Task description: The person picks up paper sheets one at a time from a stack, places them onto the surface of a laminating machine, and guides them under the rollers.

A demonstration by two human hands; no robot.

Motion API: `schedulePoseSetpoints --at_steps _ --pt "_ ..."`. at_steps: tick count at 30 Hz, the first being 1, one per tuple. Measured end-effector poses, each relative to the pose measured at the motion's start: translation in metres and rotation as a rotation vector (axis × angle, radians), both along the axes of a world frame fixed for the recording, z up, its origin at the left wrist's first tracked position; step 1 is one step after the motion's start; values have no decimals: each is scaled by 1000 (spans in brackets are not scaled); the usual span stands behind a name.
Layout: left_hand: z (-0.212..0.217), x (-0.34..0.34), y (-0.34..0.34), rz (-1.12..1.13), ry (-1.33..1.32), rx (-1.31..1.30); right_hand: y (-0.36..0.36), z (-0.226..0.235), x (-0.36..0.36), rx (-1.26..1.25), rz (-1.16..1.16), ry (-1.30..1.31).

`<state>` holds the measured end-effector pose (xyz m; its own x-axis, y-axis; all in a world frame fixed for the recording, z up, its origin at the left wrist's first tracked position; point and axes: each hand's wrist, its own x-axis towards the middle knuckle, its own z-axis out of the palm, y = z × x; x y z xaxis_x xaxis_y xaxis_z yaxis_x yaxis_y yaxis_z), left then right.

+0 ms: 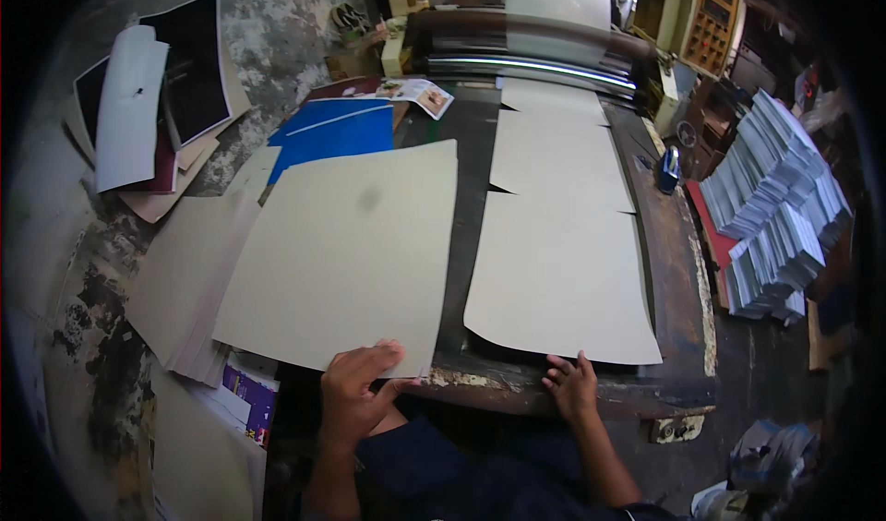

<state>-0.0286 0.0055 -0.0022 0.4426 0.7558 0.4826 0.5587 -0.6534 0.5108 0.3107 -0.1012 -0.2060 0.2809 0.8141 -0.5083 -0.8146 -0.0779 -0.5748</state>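
Worn, paint-flecked concrete and a dark, chipped workbench [678, 272] fill a dim print shop, where a seated person handles large sheets of stiff, matte grey-beige board. The left hand [355, 392] pinches the near edge of one big rectangular sheet [346, 253], thumb beneath and fingers curled on top, the sheet lying flat and overhanging the bench's left side. The right hand [572, 384] rests open, fingertips spread on the near edge of a second sheet [558, 276] lying on the bench with one curled corner. Beyond it, more grey sheets [558, 156] overlap towards metal rollers [531, 64]. Left of the held sheet lie a stack of similar boards [180, 281] and glossy blue sheets [337, 133]. Right, bundled printed paper stands in a ragged pile [775, 207].
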Motion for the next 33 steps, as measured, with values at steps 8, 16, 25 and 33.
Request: schedulePoseSetpoints --at_steps 8,16,25,33 --pt "17 -5 -3 -7 20 -85 -11 6 4 -26 -233 -56" --pt "9 -3 6 197 -340 -469 -6 11 0 45 -115 -106" --pt "7 3 -11 193 -197 51 -8 22 -7 136 -17 -112" --pt "-6 -3 -7 154 -256 65 -16 34 -10 139 -5 -122"
